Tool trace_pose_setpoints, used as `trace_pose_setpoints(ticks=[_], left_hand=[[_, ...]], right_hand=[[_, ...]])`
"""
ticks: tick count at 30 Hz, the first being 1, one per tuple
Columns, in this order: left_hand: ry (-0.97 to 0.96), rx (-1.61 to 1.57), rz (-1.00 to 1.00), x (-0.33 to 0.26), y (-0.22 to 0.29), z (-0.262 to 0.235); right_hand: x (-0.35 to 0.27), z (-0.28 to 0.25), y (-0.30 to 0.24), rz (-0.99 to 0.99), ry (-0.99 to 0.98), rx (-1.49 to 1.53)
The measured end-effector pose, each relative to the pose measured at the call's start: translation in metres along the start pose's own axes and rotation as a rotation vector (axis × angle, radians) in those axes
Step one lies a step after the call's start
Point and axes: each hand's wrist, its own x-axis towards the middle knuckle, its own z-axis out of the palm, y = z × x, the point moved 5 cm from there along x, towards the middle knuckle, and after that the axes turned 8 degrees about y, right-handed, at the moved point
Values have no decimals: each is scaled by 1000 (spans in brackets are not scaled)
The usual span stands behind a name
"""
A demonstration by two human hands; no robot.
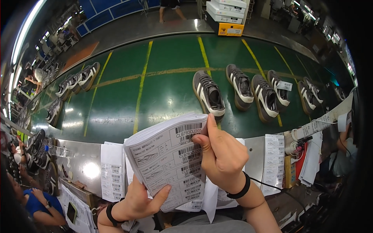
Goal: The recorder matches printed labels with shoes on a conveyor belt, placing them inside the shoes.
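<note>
Label sheets (167,159), a thick stack of them printed with barcodes and small shoe drawings, sit in both of my hands just above the near edge of the steel bench (81,163). My left hand (142,200) carries the stack from below, thumb pressed up over the lower edge and fingers hidden behind the paper. My right hand (221,157) is closed on the upper right corner, thumb laid along the edge and fingertips curled over the top sheet, pinching at one label there. I judge the step in hand to be picking a single label or sheet free of the stack. Next I would need a firm hold underneath while the right fingertips part only one layer, without fanning the rest.

More label sheets (112,176) lie flat on the bench to either side. Beyond runs a green conveyor belt (155,81) with yellow lines, carrying dark sneakers with white stripes; the nearest sneaker (209,95) lies just past the stack's top edge.
</note>
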Motion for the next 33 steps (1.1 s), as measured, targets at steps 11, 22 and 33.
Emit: trace_pose_setpoints(ticks=[11,22,33], left_hand=[[21,-32,182,22,8,31],[64,-64,290,34,20,43],[195,-68,278,39,24,37]], right_hand=[[17,-53,18,407,33,86],[17,-67,-11,-32,132,-406],[16,-66,-6,41,187,-259]])
